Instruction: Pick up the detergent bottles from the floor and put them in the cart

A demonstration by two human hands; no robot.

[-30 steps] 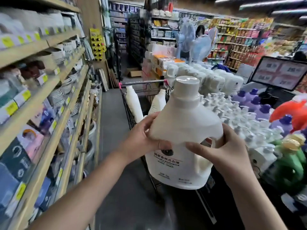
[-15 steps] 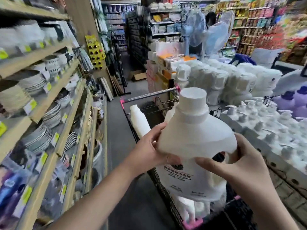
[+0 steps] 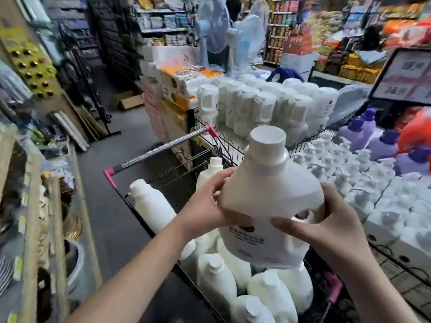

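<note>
Nearest to me, both of my hands are on one big white detergent bottle [image 3: 268, 201], held upright over the cart [image 3: 163, 148]. My left hand [image 3: 205, 208] presses flat against the bottle's left shoulder, fingers spread up toward the neck. My right hand [image 3: 326, 227] wraps the right side at the handle cutout, thumb across the front just above the printed label. So each grip is clenched on this same bottle, which sits between the two palms with its cap well above my fingers and its base hanging free above the load below.

Under it, the cart already carries a good pile: several white bottles lying on their sides [image 3: 233, 283] in the near end of the basket, and two more bottles leaning upright [image 3: 151, 203] toward the far end by the pink-tipped handle bar. I judge the task well along, with this bottle lifted and only its lowering into the basket left for it. The floor beside the cart [image 3: 98, 206] is dark and bare where I can see it; whether more bottles wait there I cannot tell, since the ground near my feet is out of sight.

Farther off, shop stock fills the display at right: white pump bottles [image 3: 349, 173], purple jugs [image 3: 377, 141] and stacked white jugs [image 3: 263, 106].
</note>
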